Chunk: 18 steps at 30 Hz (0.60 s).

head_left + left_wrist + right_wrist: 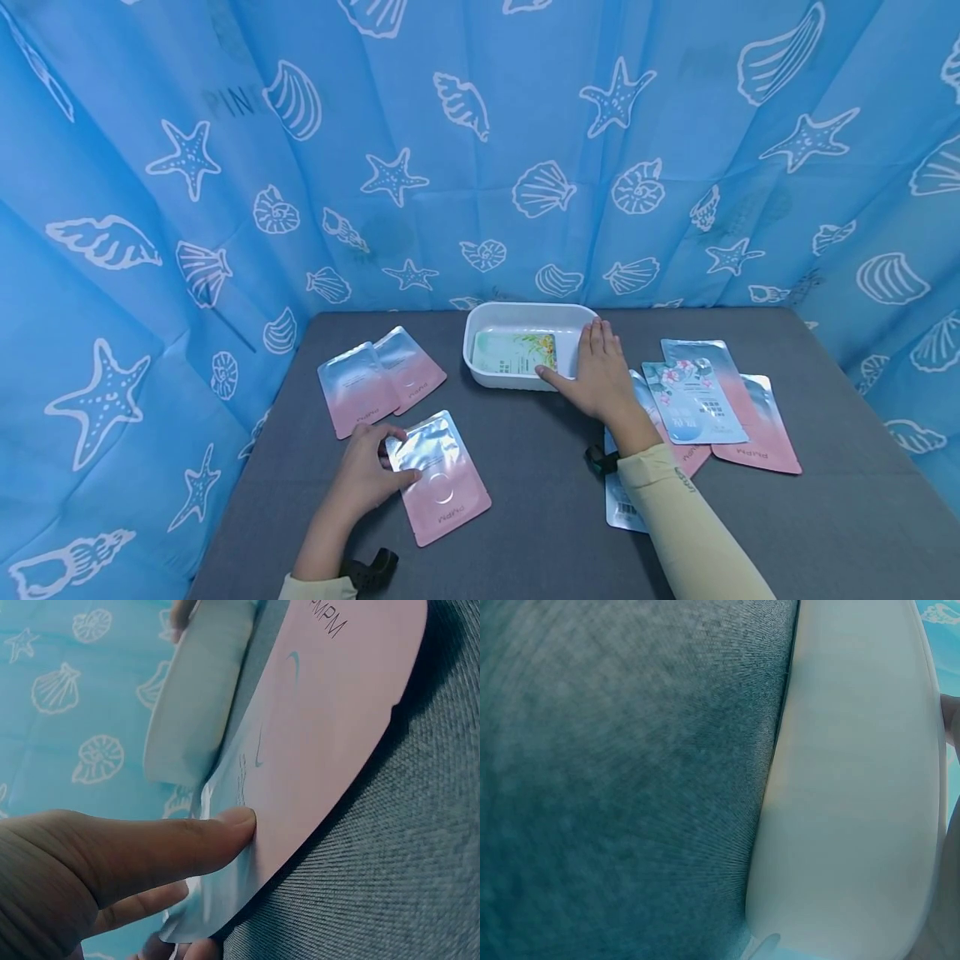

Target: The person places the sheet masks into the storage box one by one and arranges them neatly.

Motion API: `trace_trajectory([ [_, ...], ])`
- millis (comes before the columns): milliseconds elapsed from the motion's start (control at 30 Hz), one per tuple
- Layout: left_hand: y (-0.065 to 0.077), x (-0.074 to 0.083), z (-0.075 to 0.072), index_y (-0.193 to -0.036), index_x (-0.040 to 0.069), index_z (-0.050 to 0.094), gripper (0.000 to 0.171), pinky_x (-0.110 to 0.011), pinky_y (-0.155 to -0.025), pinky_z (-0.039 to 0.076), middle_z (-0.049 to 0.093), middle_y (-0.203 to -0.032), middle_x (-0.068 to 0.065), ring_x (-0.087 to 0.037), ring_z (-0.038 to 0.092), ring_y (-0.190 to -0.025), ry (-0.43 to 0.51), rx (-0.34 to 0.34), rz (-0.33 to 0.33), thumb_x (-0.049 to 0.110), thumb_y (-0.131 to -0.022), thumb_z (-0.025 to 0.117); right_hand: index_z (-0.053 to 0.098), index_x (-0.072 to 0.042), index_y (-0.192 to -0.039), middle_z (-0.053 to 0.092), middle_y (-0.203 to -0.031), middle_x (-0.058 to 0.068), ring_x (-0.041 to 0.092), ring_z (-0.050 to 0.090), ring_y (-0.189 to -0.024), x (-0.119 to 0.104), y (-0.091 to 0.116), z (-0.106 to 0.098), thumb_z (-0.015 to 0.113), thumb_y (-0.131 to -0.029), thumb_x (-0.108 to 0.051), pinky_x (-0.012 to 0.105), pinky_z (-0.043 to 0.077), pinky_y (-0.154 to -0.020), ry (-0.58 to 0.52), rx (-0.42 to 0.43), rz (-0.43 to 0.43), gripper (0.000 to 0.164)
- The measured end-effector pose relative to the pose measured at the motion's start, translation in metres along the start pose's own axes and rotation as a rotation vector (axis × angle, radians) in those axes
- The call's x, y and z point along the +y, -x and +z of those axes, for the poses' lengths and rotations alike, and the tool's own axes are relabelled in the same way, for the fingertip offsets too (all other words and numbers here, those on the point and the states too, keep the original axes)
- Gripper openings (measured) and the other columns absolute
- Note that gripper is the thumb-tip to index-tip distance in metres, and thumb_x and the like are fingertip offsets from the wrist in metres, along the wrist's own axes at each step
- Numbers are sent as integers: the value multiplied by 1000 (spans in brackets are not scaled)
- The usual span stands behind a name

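My left hand (363,475) pinches the upper left part of a pink-and-silver sheet mask packet (450,508). In the left wrist view its thumb presses on the packet's face (322,727), with fingertips showing at the lower edge. The packet is tilted, with a shadow under one side. At the back middle of the table is a white plastic bin (487,382) with a green floral packet (502,354) lying inside. My right hand (603,379) rests on the bin's right end, fingers extended along the rim and thumb at the near rim.
Two overlapping pink-and-silver packets (360,387) lie to the left. On the right, several more are spread out, with a light blue floral packet (697,404) on top. The right forearm partly covers that group. A blue shell-print curtain (480,200) hangs behind the grey table (540,517).
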<state>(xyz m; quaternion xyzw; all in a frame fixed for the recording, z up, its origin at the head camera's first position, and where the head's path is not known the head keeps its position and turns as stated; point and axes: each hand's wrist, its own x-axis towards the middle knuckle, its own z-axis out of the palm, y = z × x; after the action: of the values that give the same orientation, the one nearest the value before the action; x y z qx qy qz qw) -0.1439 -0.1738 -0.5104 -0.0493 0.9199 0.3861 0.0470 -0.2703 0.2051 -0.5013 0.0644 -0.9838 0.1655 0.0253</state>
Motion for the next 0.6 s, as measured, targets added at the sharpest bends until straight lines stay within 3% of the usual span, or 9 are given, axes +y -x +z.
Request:
trace_trajectory([
  [167,0,-1,0,-125,10,69,58,-28,-76,55,53,-116,-12,-23,56,-95,39,-5,2,15,-74,98,10,13,-164,1,-175,31,47,2,-165,0,0,0,52,-94,-80,60,7,-134,-3,-1,-4,124],
  [367,-2,-3,1,-123,7,69,52,-26,-69,54,64,-110,-11,-21,59,-85,107,-3,11,8,-77,94,10,13,-164,2,-175,32,46,-1,-165,0,1,-3,53,-94,-79,60,7,-134,-6,2,-8,124],
  [600,-2,-5,0,-121,10,70,45,-26,-69,53,66,-107,-10,-20,61,-85,115,-18,0,8,-81,91,9,13,-164,1,-175,32,47,0,-165,-1,1,-2,54,-94,-79,60,7,-134,-10,3,-11,124],
])
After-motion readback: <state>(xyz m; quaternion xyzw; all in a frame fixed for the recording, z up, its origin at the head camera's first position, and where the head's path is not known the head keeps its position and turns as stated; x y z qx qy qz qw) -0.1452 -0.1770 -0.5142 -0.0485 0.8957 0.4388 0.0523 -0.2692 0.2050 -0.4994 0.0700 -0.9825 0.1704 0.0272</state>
